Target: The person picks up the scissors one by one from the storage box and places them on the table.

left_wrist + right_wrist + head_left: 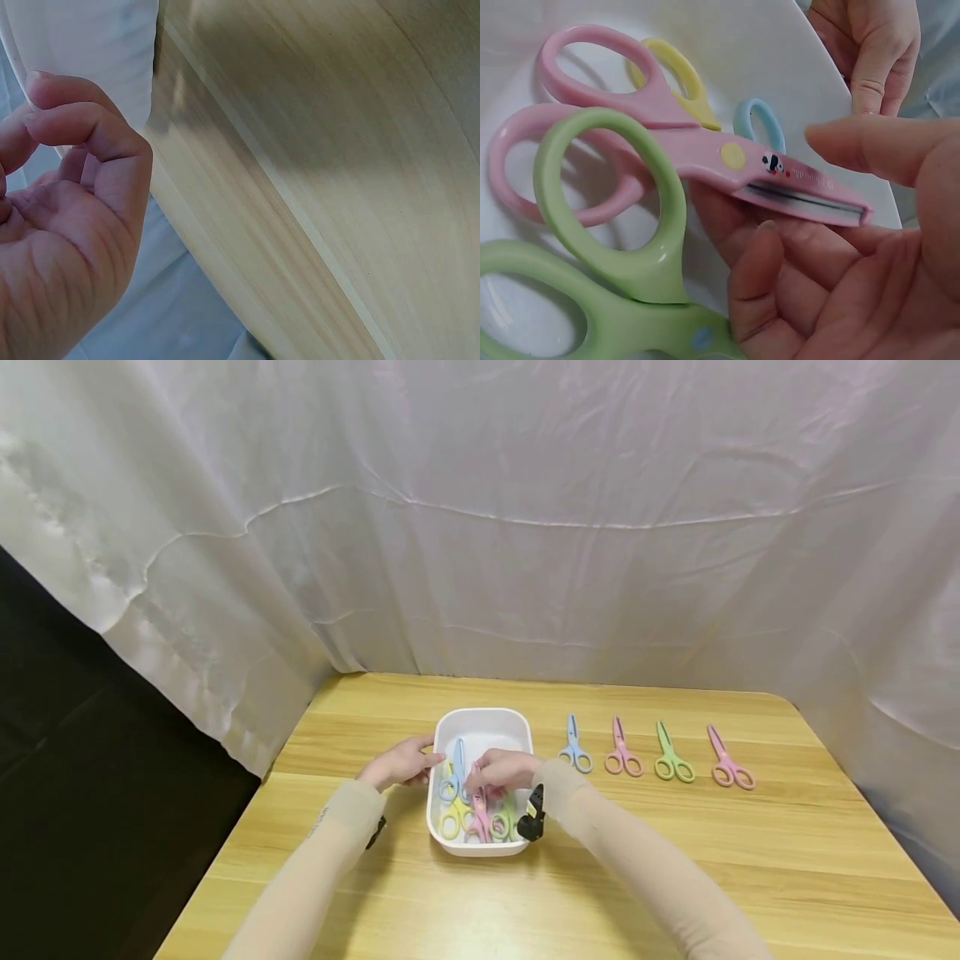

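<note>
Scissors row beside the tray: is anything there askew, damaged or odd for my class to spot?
Nothing clearly stands out. The four scissors lie apart in a line, pointing much the same way, no damage visible. The rightmost pair slants most, but that may be camera angle.

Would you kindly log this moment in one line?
left hand: holds white tray; right hand: holds pink scissors by blades; table: four scissors right of tray

A curtained-off recording nook, pale drapes (540, 585) are hanging behind and beside a wood-grain table (795, 843), a person (645, 852) is wearing small black wrist cameras (532, 814).
</note>
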Action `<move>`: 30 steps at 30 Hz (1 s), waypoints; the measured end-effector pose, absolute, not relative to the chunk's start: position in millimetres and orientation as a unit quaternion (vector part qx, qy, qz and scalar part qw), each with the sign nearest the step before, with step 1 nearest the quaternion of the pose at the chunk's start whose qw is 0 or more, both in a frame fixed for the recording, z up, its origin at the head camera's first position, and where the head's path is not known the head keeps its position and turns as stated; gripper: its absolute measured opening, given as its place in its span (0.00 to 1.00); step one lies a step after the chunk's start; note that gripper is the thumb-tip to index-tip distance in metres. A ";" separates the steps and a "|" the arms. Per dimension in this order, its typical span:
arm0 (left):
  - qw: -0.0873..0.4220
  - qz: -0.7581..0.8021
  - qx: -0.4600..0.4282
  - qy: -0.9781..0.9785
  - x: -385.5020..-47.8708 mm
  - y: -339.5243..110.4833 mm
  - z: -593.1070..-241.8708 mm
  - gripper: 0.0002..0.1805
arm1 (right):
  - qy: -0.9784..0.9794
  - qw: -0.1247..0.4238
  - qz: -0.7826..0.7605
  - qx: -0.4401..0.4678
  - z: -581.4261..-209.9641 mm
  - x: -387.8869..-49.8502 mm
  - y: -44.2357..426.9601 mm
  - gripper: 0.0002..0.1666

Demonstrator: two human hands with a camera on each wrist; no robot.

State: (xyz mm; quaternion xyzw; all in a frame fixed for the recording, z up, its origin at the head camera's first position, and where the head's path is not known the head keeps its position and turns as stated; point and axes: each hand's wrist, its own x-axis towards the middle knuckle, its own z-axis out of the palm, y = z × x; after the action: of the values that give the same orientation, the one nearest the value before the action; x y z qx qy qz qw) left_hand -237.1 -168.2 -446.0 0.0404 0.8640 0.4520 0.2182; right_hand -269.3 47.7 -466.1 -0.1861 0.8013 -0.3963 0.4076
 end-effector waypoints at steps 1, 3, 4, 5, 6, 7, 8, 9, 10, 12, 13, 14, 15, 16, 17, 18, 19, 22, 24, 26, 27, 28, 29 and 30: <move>0.218 0.450 0.040 0.865 -236.8 -168.3 -445.8 0.27 | 0.799 0.414 -0.394 -0.188 -465.4 -269.1 48.0 0.08; 0.217 0.449 0.038 0.866 -236.6 -168.2 -445.9 0.28 | 0.796 0.423 -0.387 -0.194 -464.2 -268.2 48.1 0.07; 0.216 0.448 0.038 0.867 -236.6 -168.1 -446.1 0.28 | 0.795 0.427 -0.384 -0.196 -463.4 -267.6 48.2 0.07; 0.216 0.448 0.037 0.867 -236.6 -167.9 -446.2 0.28 | 0.794 0.431 -0.383 -0.194 -462.7 -266.9 48.3 0.06; 0.216 0.448 0.036 0.867 -236.7 -167.9 -446.2 0.28 | 0.794 0.433 -0.381 -0.193 -462.1 -266.2 48.3 0.05; 0.217 0.447 0.037 0.867 -236.7 -167.8 -446.4 0.28 | 0.793 0.436 -0.379 -0.192 -461.5 -265.6 48.3 0.05; 0.217 0.447 0.036 0.867 -236.7 -167.6 -446.6 0.28 | 0.794 0.438 -0.377 -0.189 -461.4 -265.1 48.2 0.05; 0.217 0.446 0.037 0.867 -236.7 -167.6 -446.7 0.28 | 0.795 0.439 -0.375 -0.188 -461.1 -264.5 48.3 0.05; 0.217 0.446 0.035 0.867 -236.7 -167.5 -446.7 0.29 | 0.794 0.442 -0.372 -0.187 -461.0 -264.0 48.3 0.06; 0.218 0.446 0.034 0.867 -236.5 -167.4 -447.0 0.29 | 0.794 0.447 -0.366 -0.187 -461.3 -263.3 48.0 0.08; 0.218 0.447 0.032 0.867 -236.5 -167.3 -447.2 0.29 | 0.794 0.449 -0.364 -0.187 -461.3 -263.0 47.9 0.09; 0.217 0.446 0.032 0.868 -236.4 -167.3 -447.4 0.29 | 0.795 0.450 -0.361 -0.188 -461.2 -262.6 47.8 0.09; 0.216 0.446 0.033 0.868 -236.4 -167.3 -447.4 0.29 | 0.796 0.450 -0.359 -0.189 -460.7 -262.1 47.8 0.09; 0.216 0.446 0.032 0.868 -236.4 -167.4 -447.7 0.29 | 0.796 0.451 -0.357 -0.190 -460.7 -261.9 47.6 0.10; 0.216 0.446 0.034 0.868 -236.3 -167.5 -447.9 0.29 | 0.797 0.449 -0.355 -0.192 -460.6 -261.6 47.5 0.10; 0.216 0.446 0.035 0.868 -236.4 -167.7 -448.0 0.28 | 0.799 0.447 -0.352 -0.195 -460.3 -261.3 47.5 0.10; 0.216 0.446 0.036 0.868 -236.4 -167.9 -448.1 0.28 | 0.800 0.446 -0.351 -0.196 -460.1 -261.0 47.5 0.09; 0.216 0.450 0.039 0.866 -236.4 -168.0 -448.4 0.28 | 0.800 0.443 -0.347 -0.207 -460.0 -261.0 47.4 0.08; 0.216 0.450 0.041 0.865 -236.5 -168.0 -448.5 0.28 | 0.801 0.442 -0.343 -0.214 -460.4 -261.5 47.2 0.09; 0.214 0.450 0.041 0.866 -236.3 -168.2 -448.3 0.28 | 0.802 0.442 -0.339 -0.217 -460.6 -262.5 46.5 0.10; 0.214 0.449 0.040 0.866 -236.3 -168.4 -448.3 0.28 | 0.803 0.441 -0.339 -0.215 -460.6 -262.9 46.3 0.10; 0.215 0.450 0.040 0.866 -236.1 -168.4 -448.1 0.28 | 0.804 0.441 -0.338 -0.212 -460.4 -263.4 46.0 0.11; 0.216 0.451 0.040 0.865 -235.9 -168.2 -447.9 0.28 | 0.805 0.441 -0.337 -0.208 -460.5 -264.0 45.8 0.12; 0.216 0.452 0.040 0.865 -235.6 -168.0 -447.7 0.28 | 0.806 0.442 -0.337 -0.204 -460.3 -264.6 45.6 0.12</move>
State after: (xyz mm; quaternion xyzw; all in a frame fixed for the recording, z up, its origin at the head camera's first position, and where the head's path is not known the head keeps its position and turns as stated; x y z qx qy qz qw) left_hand -235.6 -168.0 -447.7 0.0399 0.8647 0.4515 0.2162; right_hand -264.6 45.6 -460.3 -0.2038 0.8059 -0.3374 0.4417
